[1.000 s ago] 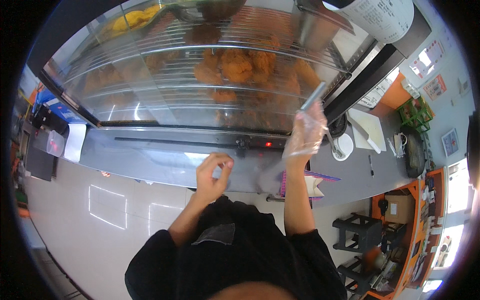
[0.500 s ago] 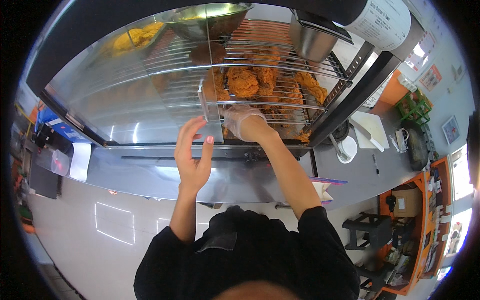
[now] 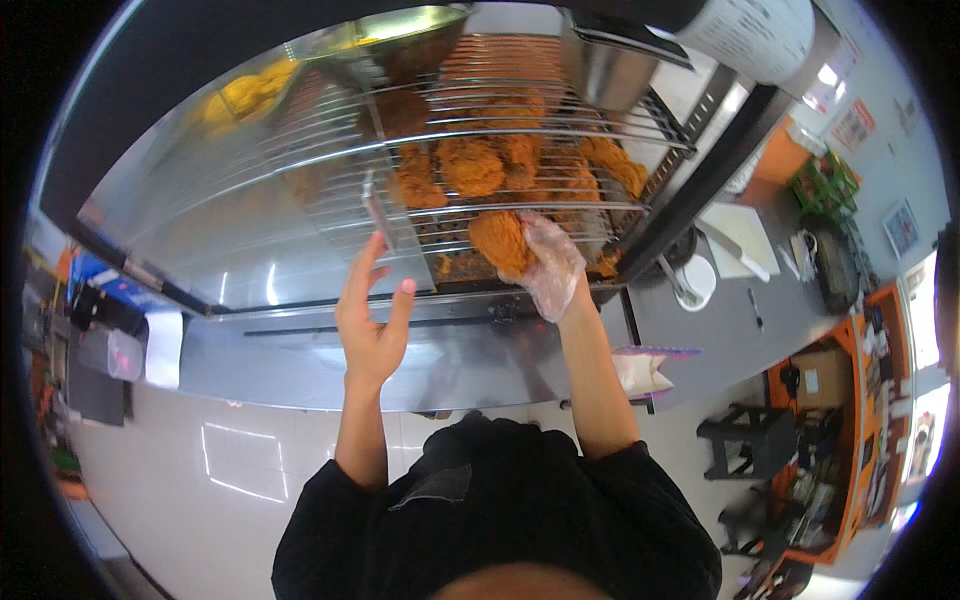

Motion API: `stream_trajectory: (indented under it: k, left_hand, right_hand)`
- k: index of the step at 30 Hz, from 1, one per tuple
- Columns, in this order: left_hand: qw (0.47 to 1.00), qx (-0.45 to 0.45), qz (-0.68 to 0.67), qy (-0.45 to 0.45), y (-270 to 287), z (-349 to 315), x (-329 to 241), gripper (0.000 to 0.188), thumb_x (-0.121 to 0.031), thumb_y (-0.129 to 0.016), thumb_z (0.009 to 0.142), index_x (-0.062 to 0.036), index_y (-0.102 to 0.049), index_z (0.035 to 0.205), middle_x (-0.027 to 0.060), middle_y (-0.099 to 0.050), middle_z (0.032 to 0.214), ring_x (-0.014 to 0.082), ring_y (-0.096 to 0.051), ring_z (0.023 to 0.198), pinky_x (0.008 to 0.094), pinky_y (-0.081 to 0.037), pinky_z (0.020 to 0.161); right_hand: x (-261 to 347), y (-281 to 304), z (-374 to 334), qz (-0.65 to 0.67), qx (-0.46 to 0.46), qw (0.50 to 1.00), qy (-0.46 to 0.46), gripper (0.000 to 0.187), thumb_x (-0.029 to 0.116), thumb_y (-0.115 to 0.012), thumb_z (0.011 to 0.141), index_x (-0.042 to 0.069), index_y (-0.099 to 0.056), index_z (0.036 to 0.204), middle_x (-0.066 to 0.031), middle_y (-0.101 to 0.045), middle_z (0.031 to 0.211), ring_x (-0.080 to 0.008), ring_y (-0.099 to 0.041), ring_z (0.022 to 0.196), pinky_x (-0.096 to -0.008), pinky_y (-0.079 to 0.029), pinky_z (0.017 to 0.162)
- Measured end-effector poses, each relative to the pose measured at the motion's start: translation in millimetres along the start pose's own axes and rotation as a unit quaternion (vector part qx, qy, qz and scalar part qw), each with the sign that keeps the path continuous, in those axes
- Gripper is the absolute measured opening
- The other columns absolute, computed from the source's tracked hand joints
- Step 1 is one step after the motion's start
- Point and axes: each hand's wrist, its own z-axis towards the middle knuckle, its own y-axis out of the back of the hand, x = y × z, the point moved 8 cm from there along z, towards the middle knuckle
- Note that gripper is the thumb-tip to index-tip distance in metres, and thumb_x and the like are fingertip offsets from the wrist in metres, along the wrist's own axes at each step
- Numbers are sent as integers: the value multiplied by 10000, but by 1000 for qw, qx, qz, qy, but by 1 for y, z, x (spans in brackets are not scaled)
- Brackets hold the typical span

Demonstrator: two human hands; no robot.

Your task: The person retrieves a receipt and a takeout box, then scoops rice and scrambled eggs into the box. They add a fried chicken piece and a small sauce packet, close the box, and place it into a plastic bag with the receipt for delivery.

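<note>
My right hand (image 3: 556, 268), in a clear plastic glove, grips a piece of fried chicken (image 3: 503, 242) at the front opening of a warming cabinet. Several more golden-brown chicken pieces (image 3: 470, 167) lie on the wire racks (image 3: 455, 210) behind it. Bare and ungloved, my left hand (image 3: 372, 325) is raised with its fingers apart. Its fingertips are at the small handle (image 3: 377, 208) of the glass sliding door (image 3: 250, 230); whether they press on it I cannot tell.
A metal bowl (image 3: 400, 45) and a steel container (image 3: 608, 75) stand in the cabinet. On the right counter are a white cutting board (image 3: 745, 235) with a knife (image 3: 735, 250), a white tub (image 3: 697, 284) and a pen (image 3: 756, 308). A paper bag (image 3: 640, 373) lies at the counter's front edge.
My right hand has come out from under the rack with a chicken piece in it. The glass door and my left hand have shifted slightly left, uncovering more chicken.
</note>
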Motion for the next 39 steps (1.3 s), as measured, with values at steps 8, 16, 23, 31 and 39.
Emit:
stream_trajectory:
  k: [8, 16, 23, 31, 39]
  left_hand:
    - [998, 12, -56, 2, -28, -4, -1, 555, -103, -624, 897, 4, -400, 1394, 155, -414, 1439, 271, -438, 1294, 402, -370, 1044]
    - [995, 64, -70, -25, -72, -6, -21, 493, -129, -620, 900, 15, -463, 1344, 171, -446, 1406, 278, -441, 1289, 409, -390, 1019]
    - [989, 127, -43, -64, -114, -4, -39, 474, -141, -642, 869, 6, -517, 1302, 197, -465, 1398, 323, -483, 1265, 389, -393, 1013]
    - [984, 160, -64, -50, -129, -3, -58, 422, -132, -640, 868, 14, -553, 1255, 256, -423, 1407, 357, -464, 1280, 391, -371, 1036]
    - [983, 160, -33, -82, -134, -7, -68, 392, -148, -654, 865, -2, -582, 1222, 248, -380, 1441, 360, -462, 1278, 400, -374, 1030]
  right_hand:
    - [-10, 68, -111, 137, -37, 990, 16, 486, 279, -612, 916, 68, -440, 1318, -82, -537, 1235, -218, -575, 1064, -381, -543, 732]
    - [11, 162, -236, -75, -300, 949, 60, 442, 253, -644, 894, 40, -530, 1264, -81, -611, 1130, -195, -593, 1025, -334, -506, 829]
    - [46, 245, -237, -488, -415, 758, 123, 294, 217, -595, 922, 29, -590, 1148, -65, -641, 1038, -163, -600, 928, -299, -496, 789]
    - [45, 255, -190, -598, -412, 677, 118, 180, 175, -573, 887, 28, -632, 972, -169, -662, 876, -296, -634, 793, -369, -500, 742]
    - [49, 228, -180, -725, -310, 601, -130, 372, 347, -495, 891, 65, -595, 1113, -202, -648, 1056, -372, -627, 995, -437, -506, 842]
